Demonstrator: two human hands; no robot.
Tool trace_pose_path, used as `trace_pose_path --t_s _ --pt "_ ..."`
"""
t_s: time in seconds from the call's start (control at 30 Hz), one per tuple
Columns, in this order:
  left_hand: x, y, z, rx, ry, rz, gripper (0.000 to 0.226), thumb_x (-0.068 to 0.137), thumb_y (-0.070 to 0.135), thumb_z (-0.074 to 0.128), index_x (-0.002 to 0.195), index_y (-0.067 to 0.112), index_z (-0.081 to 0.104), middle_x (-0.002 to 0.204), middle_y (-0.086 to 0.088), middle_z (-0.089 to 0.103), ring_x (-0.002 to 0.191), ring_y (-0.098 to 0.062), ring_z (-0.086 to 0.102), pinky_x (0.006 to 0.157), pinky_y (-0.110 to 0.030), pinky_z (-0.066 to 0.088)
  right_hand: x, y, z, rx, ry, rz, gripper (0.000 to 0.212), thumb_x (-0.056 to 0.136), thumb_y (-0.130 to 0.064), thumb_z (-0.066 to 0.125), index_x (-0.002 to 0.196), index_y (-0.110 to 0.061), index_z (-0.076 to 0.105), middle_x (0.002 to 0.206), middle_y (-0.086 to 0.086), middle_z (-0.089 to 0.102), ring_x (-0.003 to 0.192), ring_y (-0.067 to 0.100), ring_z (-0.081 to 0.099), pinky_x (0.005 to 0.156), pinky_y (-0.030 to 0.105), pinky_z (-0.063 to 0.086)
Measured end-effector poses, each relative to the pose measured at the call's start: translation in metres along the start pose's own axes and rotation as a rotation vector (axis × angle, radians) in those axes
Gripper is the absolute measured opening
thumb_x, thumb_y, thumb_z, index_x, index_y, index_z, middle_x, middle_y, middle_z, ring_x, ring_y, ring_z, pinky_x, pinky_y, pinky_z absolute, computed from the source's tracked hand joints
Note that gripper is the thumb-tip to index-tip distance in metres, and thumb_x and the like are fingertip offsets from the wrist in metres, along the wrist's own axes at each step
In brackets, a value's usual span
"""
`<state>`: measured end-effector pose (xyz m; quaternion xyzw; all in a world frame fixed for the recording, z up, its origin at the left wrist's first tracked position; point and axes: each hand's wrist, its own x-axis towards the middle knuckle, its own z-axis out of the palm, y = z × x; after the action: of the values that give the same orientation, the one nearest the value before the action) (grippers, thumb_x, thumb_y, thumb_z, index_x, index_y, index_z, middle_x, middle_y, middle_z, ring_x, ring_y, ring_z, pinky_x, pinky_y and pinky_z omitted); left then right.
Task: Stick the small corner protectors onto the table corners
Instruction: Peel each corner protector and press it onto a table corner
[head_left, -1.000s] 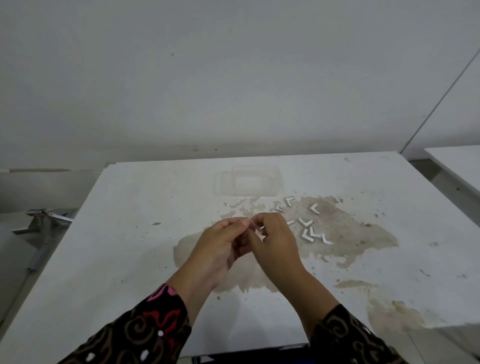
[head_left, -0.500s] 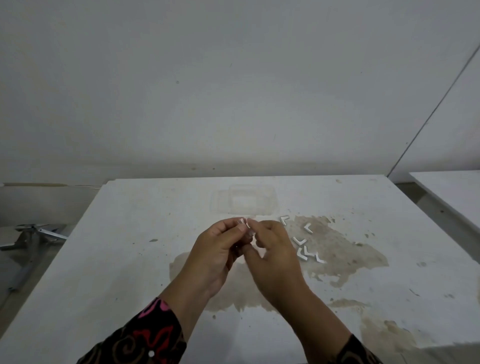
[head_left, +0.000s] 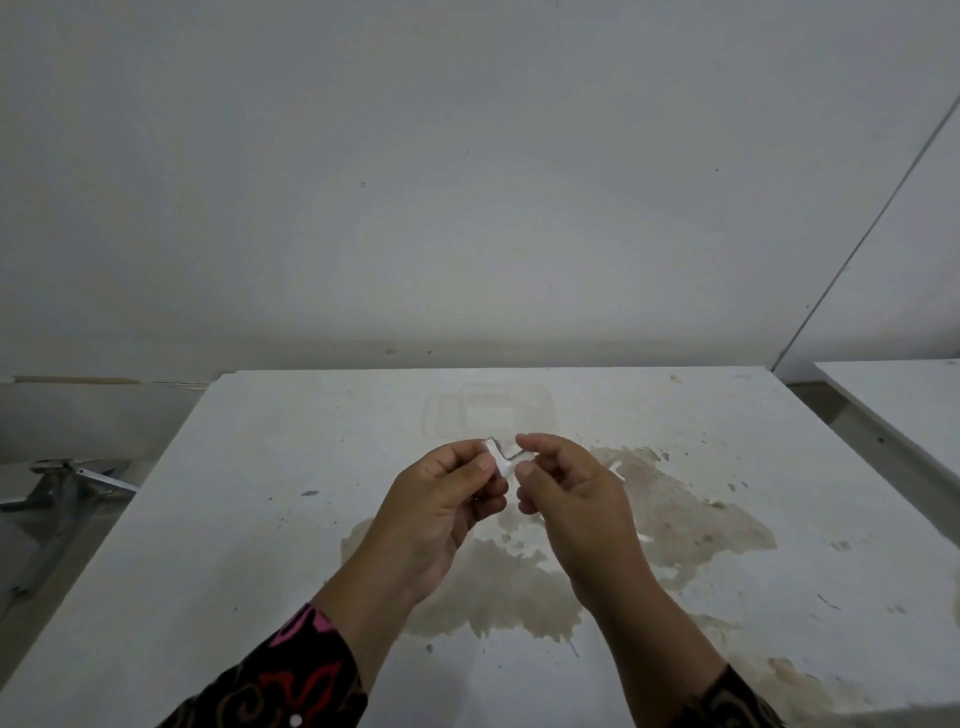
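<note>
A small white L-shaped corner protector is held above the middle of the white table. My left hand pinches its left arm between thumb and forefinger. My right hand pinches its right end in the same way. Most of the loose protectors on the table are hidden behind my right hand; one white piece shows just past the knuckles and another by the wrist. The table's two far corners are in view, the near ones are out of frame.
A clear plastic box sits on the table beyond my hands. A brown stain spreads over the table's middle. A second white table stands at the right, and a metal frame lies on the floor at the left.
My head has tilted up, so the table sits lower in view. My hands have drawn slightly apart, and the protector now shows stretched between them. The loose pieces have slipped behind my right hand.
</note>
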<state>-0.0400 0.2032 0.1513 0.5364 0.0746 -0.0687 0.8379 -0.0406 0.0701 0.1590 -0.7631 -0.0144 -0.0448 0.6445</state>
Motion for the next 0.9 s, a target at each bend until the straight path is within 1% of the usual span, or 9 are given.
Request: trace_pose_path --t_s 0.17,0.23,0.3,0.37,0.47,0.67,0.73,0.83,0.9 --pt "-0.001 0.003 -0.004 -0.058 -0.064 -0.058 0.023 0.094 0.008 0.05 0.106 0.005 0.069 0.072 -0.006 0.064 0.068 -0.014 0.061 0.07 -0.028 0.055 0.0 -0.002 0.001 0.127 -0.061 0.125 0.017 0.09 -0.008 0.057 0.098 -0.021 0.066 0.074 0.0 0.066 0.067 0.013 0.062 0.063 0.022 0.055" --pt "-0.001 0.003 -0.004 -0.007 -0.064 -0.063 0.022 0.094 0.009 0.051 0.103 0.006 0.071 0.071 -0.007 0.063 0.068 -0.015 0.06 0.071 -0.028 0.054 0.0 -0.001 0.002 -0.052 -0.045 0.059 0.017 0.09 -0.012 0.057 0.1 -0.024 0.062 0.088 -0.007 0.062 0.075 0.009 0.06 0.065 0.016 0.051" --pt "-0.001 0.003 -0.003 0.062 -0.059 -0.07 0.021 0.094 0.011 0.053 0.102 0.007 0.072 0.071 -0.007 0.062 0.068 -0.016 0.059 0.07 -0.027 0.054 0.001 -0.001 0.001 -0.307 -0.032 -0.076 0.029 0.09 -0.013 0.058 0.108 -0.035 0.057 0.098 -0.016 0.05 0.079 0.002 0.054 0.064 0.006 0.043" --pt "-0.002 0.002 -0.003 0.106 -0.062 -0.08 0.021 0.094 0.013 0.053 0.102 0.006 0.071 0.07 -0.007 0.063 0.067 -0.016 0.059 0.067 -0.027 0.054 0.003 -0.004 0.0 -0.431 -0.055 -0.186 0.04 0.089 -0.009 0.056 0.116 -0.038 0.056 0.095 -0.017 0.043 0.076 -0.001 0.048 0.065 0.0 0.038" --pt "-0.002 0.002 -0.002 0.12 -0.08 -0.097 0.022 0.094 0.012 0.054 0.104 0.003 0.071 0.07 -0.008 0.062 0.065 -0.016 0.059 0.067 -0.027 0.054 0.006 -0.008 -0.002 -0.543 -0.102 -0.243 0.04 0.091 -0.008 0.054 0.12 -0.035 0.058 0.092 -0.015 0.042 0.076 -0.004 0.044 0.066 -0.002 0.035" --pt "-0.001 0.002 -0.002 0.126 -0.107 -0.12 0.023 0.096 0.009 0.05 0.105 -0.001 0.069 0.067 -0.006 0.061 0.061 -0.014 0.057 0.063 -0.026 0.052 0.01 -0.006 -0.004 -0.533 -0.131 -0.19 0.025 0.089 -0.009 0.057 0.105 -0.026 0.066 0.094 -0.012 0.049 0.071 -0.001 0.048 0.064 0.0 0.038" --pt "-0.001 0.002 -0.003 0.126 -0.114 -0.132 0.024 0.096 0.008 0.048 0.106 -0.002 0.068 0.066 -0.006 0.061 0.062 -0.014 0.057 0.063 -0.026 0.052 0.011 -0.005 -0.004 -0.539 -0.138 -0.176 0.026 0.088 -0.007 0.057 0.1 -0.029 0.064 0.095 -0.012 0.051 0.07 0.001 0.049 0.062 0.002 0.039" --pt "0.0 0.001 -0.003 0.131 -0.114 -0.145 0.024 0.097 0.008 0.048 0.107 -0.003 0.067 0.064 -0.005 0.061 0.061 -0.014 0.057 0.062 -0.025 0.052 0.011 -0.004 -0.004 -0.54 -0.148 -0.187 0.032 0.087 -0.009 0.058 0.081 -0.04 0.054 0.094 -0.012 0.052 0.067 0.001 0.049 0.061 0.006 0.04" --pt "0.001 0.0 -0.004 0.131 -0.106 -0.152 0.023 0.096 0.008 0.049 0.107 -0.004 0.066 0.063 -0.005 0.061 0.06 -0.014 0.058 0.062 -0.025 0.053 0.01 -0.003 -0.004 -0.532 -0.15 -0.18 0.035 0.087 -0.013 0.06 0.071 -0.042 0.049 0.091 -0.014 0.052 0.066 0.002 0.048 0.061 0.008 0.04"
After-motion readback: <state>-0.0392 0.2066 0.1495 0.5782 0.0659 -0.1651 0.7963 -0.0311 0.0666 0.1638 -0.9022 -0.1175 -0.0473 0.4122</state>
